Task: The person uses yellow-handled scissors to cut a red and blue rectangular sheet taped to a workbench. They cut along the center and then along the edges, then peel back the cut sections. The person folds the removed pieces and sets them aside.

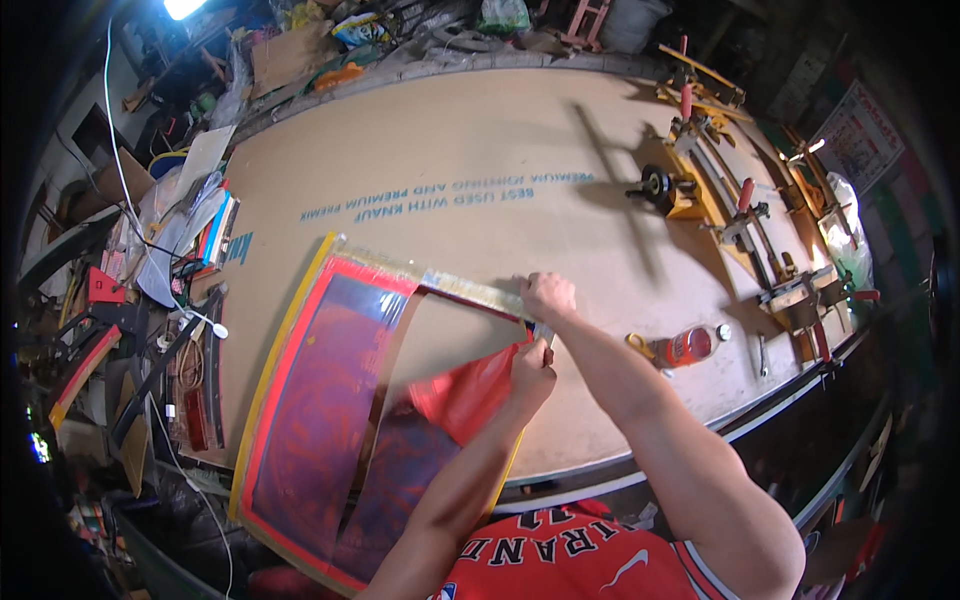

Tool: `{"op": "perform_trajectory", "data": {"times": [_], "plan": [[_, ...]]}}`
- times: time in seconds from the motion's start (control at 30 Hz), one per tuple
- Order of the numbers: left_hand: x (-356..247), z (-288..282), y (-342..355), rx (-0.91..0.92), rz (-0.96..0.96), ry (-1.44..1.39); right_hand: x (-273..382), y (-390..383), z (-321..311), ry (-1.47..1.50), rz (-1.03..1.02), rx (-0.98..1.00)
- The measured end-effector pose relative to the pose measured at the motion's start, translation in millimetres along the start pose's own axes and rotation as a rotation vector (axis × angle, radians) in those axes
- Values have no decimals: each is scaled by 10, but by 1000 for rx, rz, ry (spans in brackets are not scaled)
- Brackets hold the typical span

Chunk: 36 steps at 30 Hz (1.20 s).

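Note:
A screen-printing frame (420, 268) lies at the near left of the board-topped table, its border edged in yellow and red. Its purple mesh (310, 400) is split, leaving a wide gap beside the left part. A loose red-edged flap (465, 395) of mesh hangs blurred at my left forearm. My right hand (549, 297) is closed over the frame's far right corner. Just nearer to me, my left hand (533, 373) is closed at the frame's right side; a small pale thing shows at its fingertips, too little of it to name.
Toward the right stand a bottle of red liquid (690, 346), yellow-handled scissors (640, 345) and a wrench (763, 356). A clamp rig (700, 180) with red handles fills the right side. Books (215, 235), a white cable (125, 180) and clutter crowd the left.

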<state>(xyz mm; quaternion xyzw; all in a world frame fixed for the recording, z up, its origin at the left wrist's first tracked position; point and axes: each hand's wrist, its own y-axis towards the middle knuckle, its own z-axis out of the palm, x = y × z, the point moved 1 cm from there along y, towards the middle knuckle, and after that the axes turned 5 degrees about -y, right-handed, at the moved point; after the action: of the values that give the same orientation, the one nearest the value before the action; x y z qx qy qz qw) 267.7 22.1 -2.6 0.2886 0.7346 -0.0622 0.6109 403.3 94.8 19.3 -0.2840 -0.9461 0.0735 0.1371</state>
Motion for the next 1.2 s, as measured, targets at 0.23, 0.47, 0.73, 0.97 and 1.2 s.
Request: {"op": "perform_trajectory", "data": {"times": [0.23,0.47,0.73,0.97,1.2], "plan": [[-485,-886,-1440,77,-189,23,16,-63,-115,46,26,-2],[-520,-1402,-2226,42,-360,-80,36,-90,20,208,-15,-232],[-1041,-1407,-1586,261,-18,571,-82,-914,399,473,209,-646],[-740,-1048,-1371,315,-71,970,260,-1732,604,352,152,-384],[-240,-861,-934,125,48,819,312,-1037,872,524,131,-577]]}}
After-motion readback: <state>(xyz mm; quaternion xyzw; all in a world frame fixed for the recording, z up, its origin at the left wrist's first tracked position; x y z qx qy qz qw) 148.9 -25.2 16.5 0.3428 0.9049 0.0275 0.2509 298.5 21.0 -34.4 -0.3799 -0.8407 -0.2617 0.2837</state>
